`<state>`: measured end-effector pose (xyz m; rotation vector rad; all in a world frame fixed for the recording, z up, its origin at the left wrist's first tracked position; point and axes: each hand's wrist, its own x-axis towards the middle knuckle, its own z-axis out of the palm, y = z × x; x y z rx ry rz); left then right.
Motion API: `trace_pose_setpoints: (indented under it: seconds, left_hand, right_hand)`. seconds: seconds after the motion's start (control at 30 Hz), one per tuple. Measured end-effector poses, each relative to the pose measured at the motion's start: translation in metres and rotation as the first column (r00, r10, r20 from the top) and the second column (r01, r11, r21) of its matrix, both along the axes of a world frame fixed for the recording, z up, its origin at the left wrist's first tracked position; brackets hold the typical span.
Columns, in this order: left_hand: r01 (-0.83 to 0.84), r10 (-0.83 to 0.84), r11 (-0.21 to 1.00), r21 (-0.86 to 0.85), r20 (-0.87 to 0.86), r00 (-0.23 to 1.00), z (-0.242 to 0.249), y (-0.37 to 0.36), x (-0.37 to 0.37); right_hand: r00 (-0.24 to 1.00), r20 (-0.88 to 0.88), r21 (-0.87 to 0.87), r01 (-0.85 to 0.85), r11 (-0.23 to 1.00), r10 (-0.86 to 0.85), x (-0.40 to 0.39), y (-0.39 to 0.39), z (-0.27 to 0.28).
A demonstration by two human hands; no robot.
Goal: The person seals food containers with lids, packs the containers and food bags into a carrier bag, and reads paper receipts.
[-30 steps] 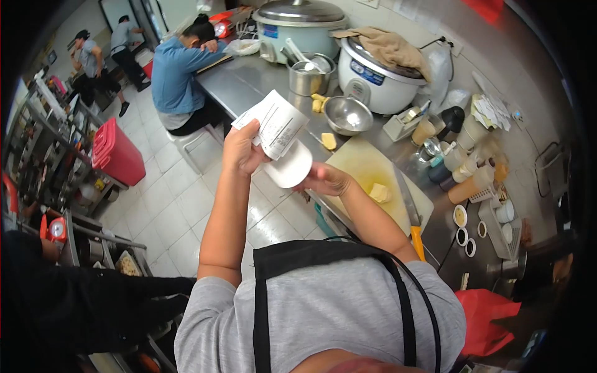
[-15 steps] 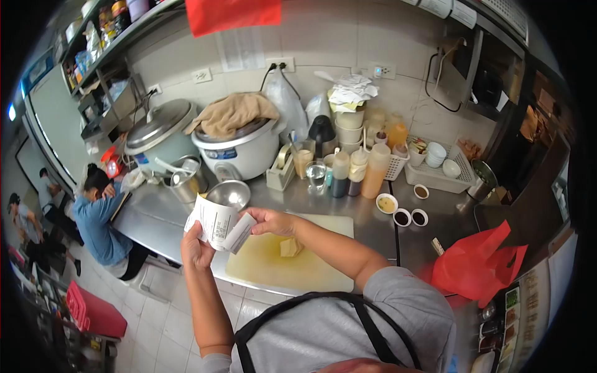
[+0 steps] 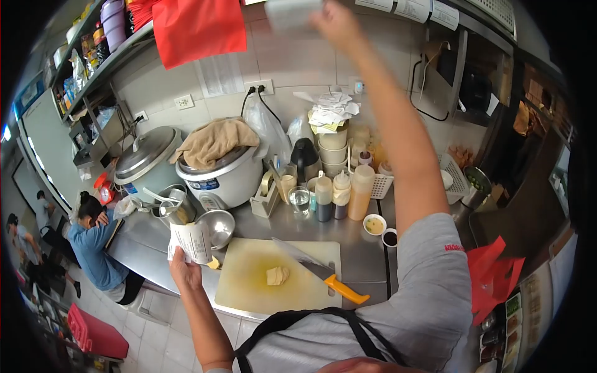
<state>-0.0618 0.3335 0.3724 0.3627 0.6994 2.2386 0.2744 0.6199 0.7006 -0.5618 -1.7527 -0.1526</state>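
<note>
My left hand (image 3: 185, 271) grips a printed paper receipt (image 3: 191, 242) over the left edge of the cutting board (image 3: 245, 292). High at the top of the view, my right hand (image 3: 339, 26) is raised near the shelf edge. It holds a paper slip (image 3: 291, 15), smeared by motion. On the board lies a pale folded piece of food (image 3: 277, 276). A knife with an orange handle (image 3: 346, 289) rests across the board's right side, handle toward me. Close to the receipt is a steel bowl (image 3: 219, 229).
Two large rice cookers (image 3: 217, 177) stand at the back, a towel on one. Squeeze bottles (image 3: 360, 193) and sauce dishes (image 3: 374, 225) line the counter. Paper slips (image 3: 413, 9) hang from the upper shelf. A red bag (image 3: 491, 280) is at right. A person in blue (image 3: 93, 239) sits at left.
My right hand has gone up from beside the receipt to the shelf, carrying a slip. My left hand keeps the other paper, slightly lower. The knife has come into view from behind my right arm.
</note>
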Motion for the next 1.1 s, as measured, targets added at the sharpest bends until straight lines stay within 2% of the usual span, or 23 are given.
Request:
trace_pose_setpoints:
  seconds: [0.03, 0.2, 0.3, 0.33, 0.43, 0.53, 0.63, 0.73, 0.83, 0.87, 0.9, 0.97, 1.0, 1.1]
  left_hand:
    - [-0.01, 0.01, 1.0, -0.009, 0.013, 1.0, -0.007, -0.001, -0.002]
    - [-0.057, 0.061, 0.994, -0.096, 0.033, 0.998, -0.021, -0.01, -0.01]
    - [-0.089, 0.091, 0.987, -0.136, 0.01, 0.996, -0.023, -0.023, -0.017]
    - [-0.102, 0.104, 0.986, -0.135, 0.008, 0.995, -0.023, -0.026, -0.018]
    - [-0.111, 0.114, 0.985, -0.134, 0.013, 0.993, -0.022, -0.03, -0.016]
    - [-0.109, 0.111, 0.984, -0.138, 0.011, 0.994, -0.022, -0.031, -0.013]
    - [-0.136, 0.136, 0.98, -0.144, -0.006, 0.991, -0.025, -0.035, -0.016]
    - [-0.181, 0.176, 0.971, -0.158, -0.042, 0.983, -0.02, -0.046, -0.016]
    - [-0.228, 0.219, 0.962, -0.149, -0.072, 0.973, -0.016, -0.056, -0.019]
    - [-0.24, 0.232, 0.959, -0.147, -0.072, 0.97, -0.017, -0.059, -0.021]
    - [-0.252, 0.243, 0.956, -0.148, -0.074, 0.967, -0.018, -0.063, -0.022]
    - [-0.249, 0.24, 0.959, -0.137, -0.085, 0.967, -0.016, -0.069, -0.019]
    - [-0.246, 0.235, 0.96, -0.136, -0.089, 0.968, -0.017, -0.07, -0.019]
    - [-0.252, 0.238, 0.956, -0.153, -0.101, 0.966, -0.019, -0.069, -0.021]
  right_hand:
    - [0.965, 0.005, -0.071, 0.26, 0.963, -0.26, 0.008, -0.019, 0.03]
    - [0.768, -0.073, -0.098, 0.629, 0.771, -0.636, 0.032, 0.015, 0.059]
    - [0.856, -0.121, -0.013, 0.505, 0.863, -0.503, 0.033, -0.023, 0.049]
    - [0.901, -0.1, -0.025, 0.423, 0.906, -0.423, 0.037, -0.021, 0.049]
    - [0.96, -0.191, -0.052, 0.199, 0.979, -0.205, 0.042, 0.021, 0.052]
    - [0.871, -0.297, -0.112, 0.374, 0.921, -0.39, 0.039, 0.07, 0.053]
    - [0.777, -0.546, -0.068, 0.332, 0.941, -0.313, 0.028, 0.068, 0.057]
    - [0.794, -0.531, -0.033, 0.33, 0.943, -0.297, 0.027, 0.063, 0.07]
    - [0.771, -0.531, -0.108, 0.35, 0.93, -0.352, 0.028, 0.07, 0.094]
    - [0.762, -0.572, -0.137, 0.276, 0.951, -0.303, 0.027, 0.069, 0.098]
    - [0.767, -0.563, -0.125, 0.289, 0.949, -0.307, 0.024, 0.07, 0.095]
    - [0.772, -0.55, -0.099, 0.321, 0.942, -0.321, 0.012, 0.018, 0.067]
    - [0.796, -0.497, -0.168, 0.302, 0.938, -0.345, 0.011, 0.008, 0.057]
    - [0.8, -0.43, -0.091, 0.421, 0.902, -0.417, 0.019, 0.053, 0.04]
